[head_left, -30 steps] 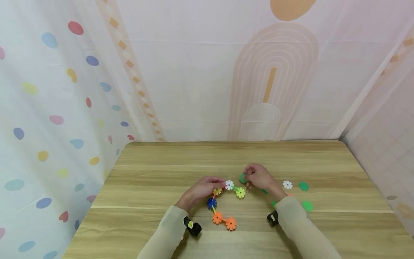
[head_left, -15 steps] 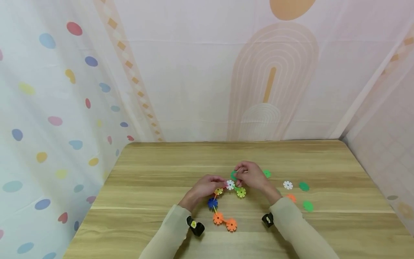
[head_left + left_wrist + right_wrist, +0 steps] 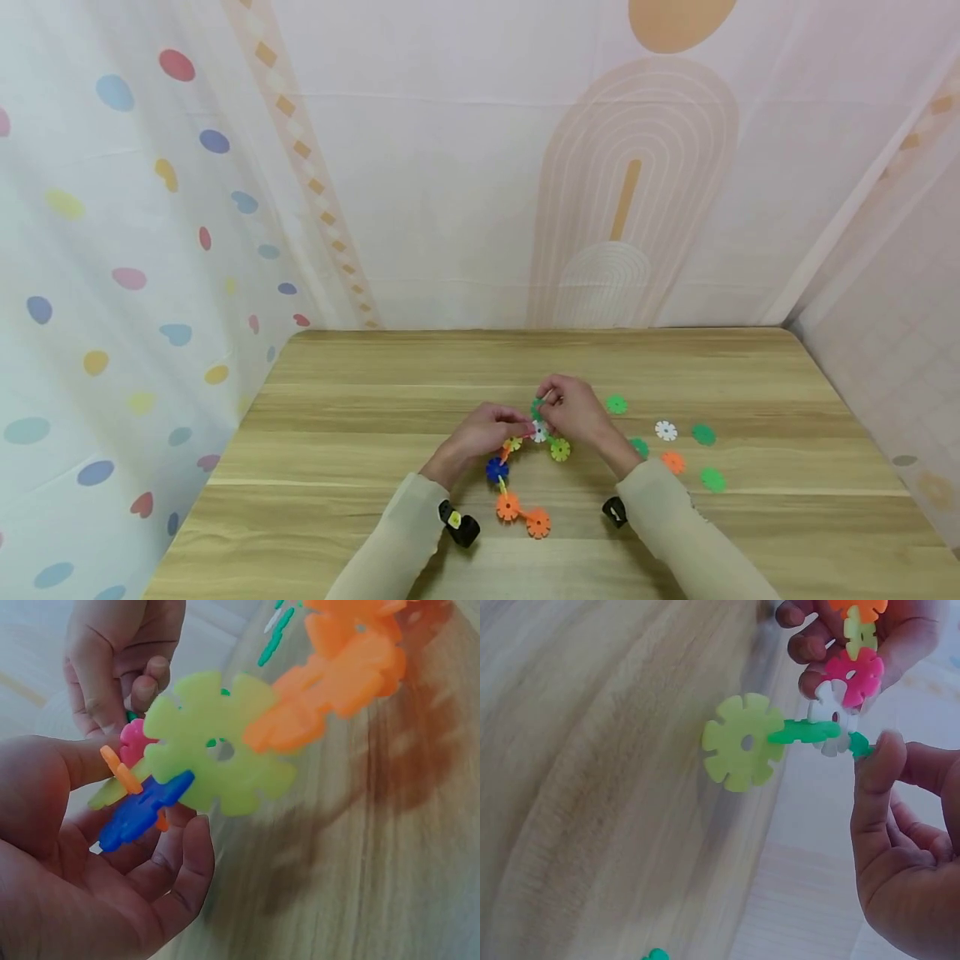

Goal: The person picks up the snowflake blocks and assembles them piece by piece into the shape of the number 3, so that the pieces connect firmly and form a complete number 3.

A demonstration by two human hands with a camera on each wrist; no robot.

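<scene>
1. The chain of snowflake discs [image 3: 517, 479] lies mid-table, its near orange end flat on the wood and its far end lifted between your hands. You look to be in the joining step, adding a green disc [image 3: 859, 744] at the white disc [image 3: 832, 712].
2. Your left hand [image 3: 480, 435] has its fingers curled round the chain's far end, by the pink disc [image 3: 853, 675]. Your right hand [image 3: 573, 408] pinches the green disc edge-on against the white one.
3. Next, I judge you need the two slots lined up square, then a firm push while your left hand braces the chain so the other joints don't twist.
4. Spare discs [image 3: 678, 446] lie loose to your right on the table [image 3: 360, 500], well apart from the chain.
5. Your fingers hide the joint from the head view, so whether the green disc is already seated cannot be told; the left wrist view is blurred up close.
</scene>
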